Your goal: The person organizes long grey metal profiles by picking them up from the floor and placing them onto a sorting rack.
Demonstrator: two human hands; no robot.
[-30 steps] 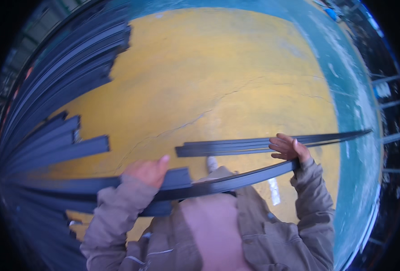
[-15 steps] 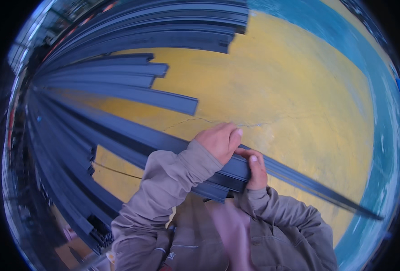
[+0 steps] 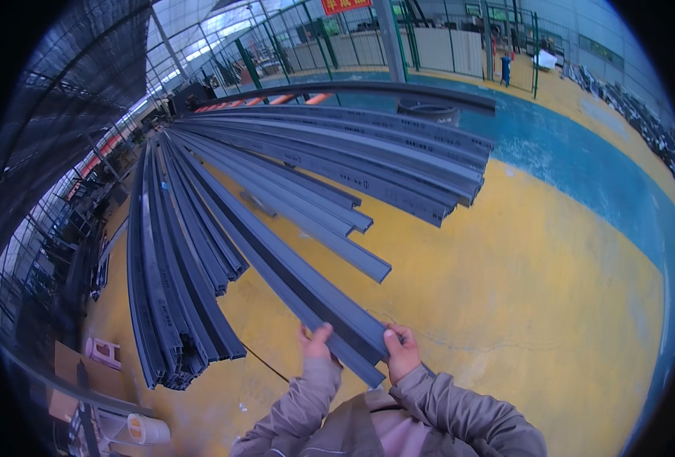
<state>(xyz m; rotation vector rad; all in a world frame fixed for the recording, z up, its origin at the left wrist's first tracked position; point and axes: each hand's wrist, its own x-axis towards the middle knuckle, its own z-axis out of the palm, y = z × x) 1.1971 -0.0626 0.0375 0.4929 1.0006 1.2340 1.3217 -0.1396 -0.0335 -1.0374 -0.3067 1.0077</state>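
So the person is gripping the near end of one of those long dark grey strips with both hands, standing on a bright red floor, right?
Not quite. The head view shows the floor under the strip is yellow, with a blue band farther off, not red. The rest holds: the left hand and the right hand both grip the near end of the long dark grey strip.

Long profile strip [image 3: 307,286] runs from near centre away to upper left; near end sits between left hand [image 3: 316,344] and right hand [image 3: 402,352], one at each side. Stack of profiles [image 3: 174,289] lies on floor [image 3: 520,305] to its left. Second fan of profiles [image 3: 368,156] behind and right. Small stool [image 3: 103,352] far left. Fence [image 3: 429,38] at rear.
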